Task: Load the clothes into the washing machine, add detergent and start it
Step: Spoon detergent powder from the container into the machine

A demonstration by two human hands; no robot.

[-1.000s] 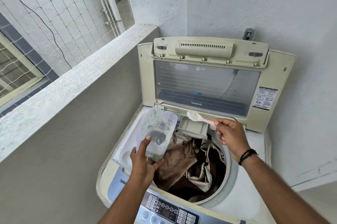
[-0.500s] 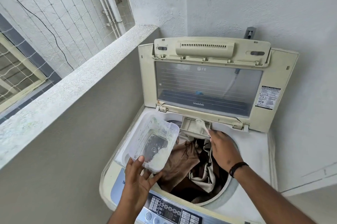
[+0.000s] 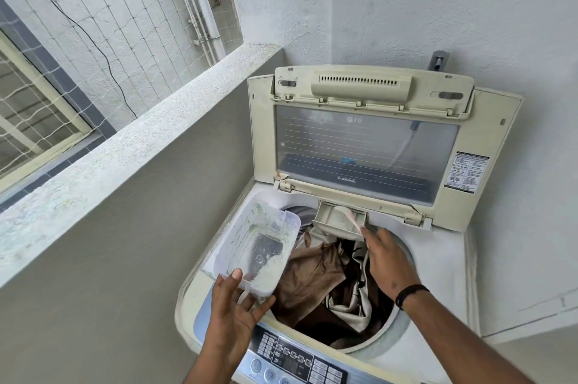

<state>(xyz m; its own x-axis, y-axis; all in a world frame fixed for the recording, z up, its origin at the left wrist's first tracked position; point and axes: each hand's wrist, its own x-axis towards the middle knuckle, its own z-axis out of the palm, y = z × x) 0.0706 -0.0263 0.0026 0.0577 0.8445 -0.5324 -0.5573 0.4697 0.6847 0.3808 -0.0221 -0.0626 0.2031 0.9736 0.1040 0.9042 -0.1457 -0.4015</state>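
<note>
Two hands over the open tub, scoop tipped into the drawer

Two hands at work above the drum. Left hand (image 3: 233,305) grips the near corner of a clear plastic detergent container (image 3: 259,246), thumb over the rim and fingers beneath, holding it tilted above the front-left of the washing machine (image 3: 438,274); a little white powder lies in its low end. Right hand (image 3: 387,261) pinches the handle of a pale pink scoop (image 3: 352,218), its bowl end down inside the pulled-out detergent drawer (image 3: 339,221) at the back rim of the tub. A black wristband (image 3: 409,294) circles that wrist. Below both hands, the clothes (image 3: 325,283), brown and cream fabric, sit heaped inside the drum. Lid (image 3: 366,146) stands upright behind, its tinted window facing us, a printed label (image 3: 467,172) on its right frame. Control panel (image 3: 297,358) with buttons and display runs along the near edge. Left of the machine, a speckled concrete ledge (image 3: 131,146), with netting (image 3: 109,24) stretched across the opening above it.
</note>
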